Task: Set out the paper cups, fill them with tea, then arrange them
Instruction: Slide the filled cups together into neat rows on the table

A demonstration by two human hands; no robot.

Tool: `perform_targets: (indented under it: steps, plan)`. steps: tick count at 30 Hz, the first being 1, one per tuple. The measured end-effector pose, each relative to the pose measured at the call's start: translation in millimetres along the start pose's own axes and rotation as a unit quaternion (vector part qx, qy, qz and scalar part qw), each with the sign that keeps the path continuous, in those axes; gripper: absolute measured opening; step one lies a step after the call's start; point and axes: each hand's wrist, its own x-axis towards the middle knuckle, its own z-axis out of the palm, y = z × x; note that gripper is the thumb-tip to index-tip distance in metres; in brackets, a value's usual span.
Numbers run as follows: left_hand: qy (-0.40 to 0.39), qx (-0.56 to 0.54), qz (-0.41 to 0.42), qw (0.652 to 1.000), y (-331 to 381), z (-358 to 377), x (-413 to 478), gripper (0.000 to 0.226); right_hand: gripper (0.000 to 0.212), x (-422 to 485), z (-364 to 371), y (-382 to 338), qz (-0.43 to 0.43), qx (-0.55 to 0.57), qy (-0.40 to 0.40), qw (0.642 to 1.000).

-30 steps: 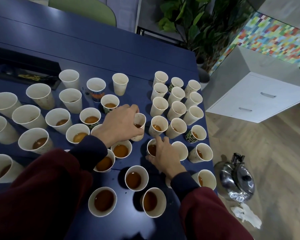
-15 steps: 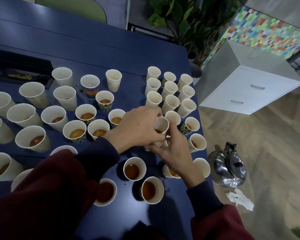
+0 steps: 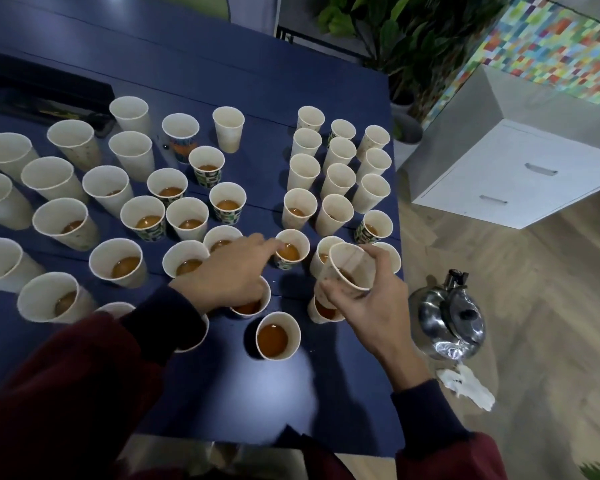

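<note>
1. On the left half of the blue table [image 3: 222, 64], a loose cluster of paper cups [image 3: 115, 261] stands upright. The nearer ones hold amber tea, and several at the far left look empty from this angle.
2. A dark box [image 3: 49, 95] lies along the far left of the table, behind the cluster.
3. The left hand [image 3: 229, 271], in a dark red sleeve [image 3: 84, 375] with a navy cuff, reaches over the near cups with its palm down.
4. Its fingertips [image 3: 269, 242] meet the left rim of a tea-filled cup [image 3: 291, 249] standing near the table's middle. The thumb is hidden, so I cannot tell whether the hand grips this cup or only touches it.
5. A single full cup [image 3: 278, 336] stands nearest the person, between the 2 forearms.
6. Toward the right edge, a tidy block of cups [image 3: 340, 161] is packed close together in 3 columns.
7. The right hand [image 3: 371, 299] curls its fingers and thumb around a speckled cup [image 3: 347, 268]. It holds this cup tilted and lifted above the cups at the table's right edge, with a little tea showing inside.
8. A steel kettle [image 3: 447, 320] sits on the wooden floor just beside the table.
9. A crumpled white tissue [image 3: 465, 386] lies near the kettle.
10. A white drawer cabinet [image 3: 520, 171] stands further right.
</note>
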Motion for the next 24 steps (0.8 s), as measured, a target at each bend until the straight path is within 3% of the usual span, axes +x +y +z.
perform_targets:
  steps: [4,9,15,24]
  plan:
    - [-0.084,0.142,-0.009,0.986,9,29,-15,0.080,0.063,-5,-9,9,-0.005,-0.003,-0.018,1.000]
    - [-0.045,0.205,-0.040,0.977,15,49,-21,0.058,0.058,0,4,5,-0.043,0.024,-0.072,0.996]
    - [0.025,0.202,-0.089,0.975,6,53,-28,0.044,0.049,15,46,7,-0.101,-0.021,-0.136,0.985]
    - [0.076,0.171,-0.138,0.973,-1,51,-41,0.044,0.056,34,79,29,-0.164,-0.229,-0.247,0.927]
